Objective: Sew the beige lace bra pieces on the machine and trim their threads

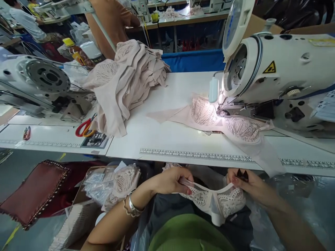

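Head view: we look down at our lap, where a lace bra point(208, 202) hangs before a green top point(191, 232), just below the table edge.
Lace bra: we see pale cream-pink openwork on both cups, a pale smooth upper edging that sags in a shallow curve, and a plain band curling under the middle.
Left hand: our left hand point(174, 179) pinches one end of that edging between thumb and fingers; a silver bracelet point(134, 207) circles the wrist.
Right hand: our right hand point(243, 183) grips the other end, and a small dark pointed tool point(242, 175) pokes up from among its fingers.
Box at our left: a cardboard box point(78, 195) holds plastic-wrapped goods and more lace pieces; a dark red cushion point(34, 191) lies beyond it.
Table edge: we find a printed ruler strip point(196, 154) along the white table point(162, 136), partly covered by a second bra point(183, 116) that drapes over near our right hand.
Right machine: a lit sewing machine point(288, 66) stands over the second bra, its needle parts hiding some of the cloth.
Left side: red-and-orange scissors point(84, 128) lie beside a heap of beige pieces point(131, 76), which partly blocks our view of another sewing machine point(47, 80).
Far side: a blue cloth point(193, 61), then a person in brown point(107, 26).
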